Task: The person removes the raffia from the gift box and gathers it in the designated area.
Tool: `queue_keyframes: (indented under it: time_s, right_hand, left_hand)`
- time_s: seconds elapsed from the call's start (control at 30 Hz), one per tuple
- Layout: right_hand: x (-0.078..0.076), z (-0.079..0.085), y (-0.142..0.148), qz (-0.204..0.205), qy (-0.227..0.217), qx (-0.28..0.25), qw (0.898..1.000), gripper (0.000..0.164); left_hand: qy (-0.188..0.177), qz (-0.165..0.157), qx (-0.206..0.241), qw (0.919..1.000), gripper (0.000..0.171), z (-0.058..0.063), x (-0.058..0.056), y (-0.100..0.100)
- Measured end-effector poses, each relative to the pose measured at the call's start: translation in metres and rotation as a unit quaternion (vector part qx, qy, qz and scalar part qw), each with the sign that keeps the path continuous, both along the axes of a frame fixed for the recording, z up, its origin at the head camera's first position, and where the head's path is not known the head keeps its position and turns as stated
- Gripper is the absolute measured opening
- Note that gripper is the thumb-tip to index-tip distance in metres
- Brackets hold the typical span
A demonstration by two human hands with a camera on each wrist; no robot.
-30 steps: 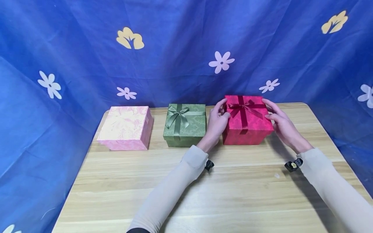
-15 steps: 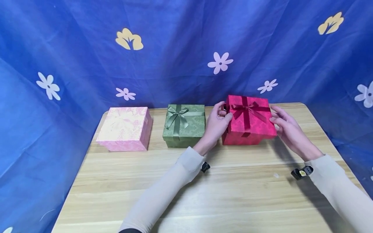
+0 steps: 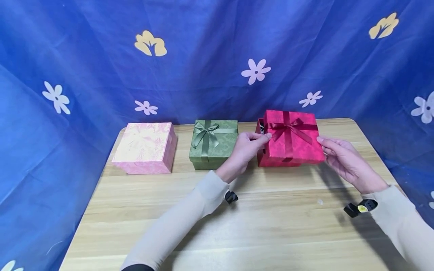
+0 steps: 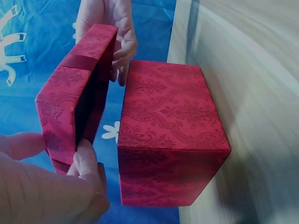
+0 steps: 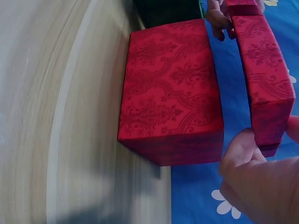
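Both hands hold the red gift box lid [image 3: 301, 146], which has a dark red ribbon bow on top. My left hand [image 3: 242, 150] pinches its left side between thumb and fingers, and my right hand [image 3: 349, 163] pinches the right side. The wrist views show the lid raised clear of the red box [image 4: 170, 107], with a gap between them. The box [image 5: 170, 88] stands on the table, patterned like the lid. In the head view the lid sits shifted right over it, and a strip of the box's open top shows at the left, with something black and white inside.
Left of the red box stands a green gift box [image 3: 223, 146] with a ribbon bow, its lid on. Farther left is a pink box [image 3: 145, 143]. A blue flowered curtain [image 3: 203, 75] hangs behind the wooden table [image 3: 271, 222].
The lid has come up off the red box and shifted right, uncovering the box's left edge. Both hands moved with it, and my right wrist swung outward and nearer. The green and pink boxes stayed put.
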State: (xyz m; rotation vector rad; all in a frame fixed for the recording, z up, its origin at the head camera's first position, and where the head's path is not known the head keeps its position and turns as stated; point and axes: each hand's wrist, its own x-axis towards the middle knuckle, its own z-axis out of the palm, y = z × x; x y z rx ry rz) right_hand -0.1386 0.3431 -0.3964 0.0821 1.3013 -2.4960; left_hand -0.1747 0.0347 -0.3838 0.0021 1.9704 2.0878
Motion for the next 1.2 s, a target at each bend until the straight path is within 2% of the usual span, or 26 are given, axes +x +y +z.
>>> queue_keyframes:
  time_s: [0.2, 0.43, 0.6, 0.8, 1.07, 1.2]
  right_hand:
    - [0.005, -0.001, 0.001, -0.012, -0.001, 0.066, 0.998, 0.027]
    - [0.013, 0.000, 0.006, -0.019, 0.020, 0.104, 0.994, 0.026]
    - [0.021, 0.001, 0.011, -0.014, 0.052, 0.144, 0.988, 0.026]
    - [0.035, 0.001, 0.016, -0.012, 0.073, 0.187, 0.980, 0.028]
    - [0.048, 0.005, 0.022, 0.018, 0.090, 0.240, 0.967, 0.035]
    - [0.054, 0.004, 0.027, 0.043, 0.105, 0.250, 0.962, 0.038]
  left_hand:
    - [0.004, -0.012, -0.001, 0.9999, 0.024, 0.000, 0.002, -0.003]
    - [0.032, -0.016, -0.033, 0.9988, 0.020, 0.003, 0.011, -0.006]
    - [0.020, -0.042, 0.018, 0.9987, 0.016, 0.007, 0.019, -0.009]
    - [-0.007, -0.090, 0.098, 0.9910, 0.020, 0.012, 0.026, -0.010]
    - [-0.022, -0.121, 0.127, 0.9843, 0.028, 0.015, 0.038, -0.012]
    - [-0.043, -0.139, 0.126, 0.9813, 0.024, 0.018, 0.045, -0.016]
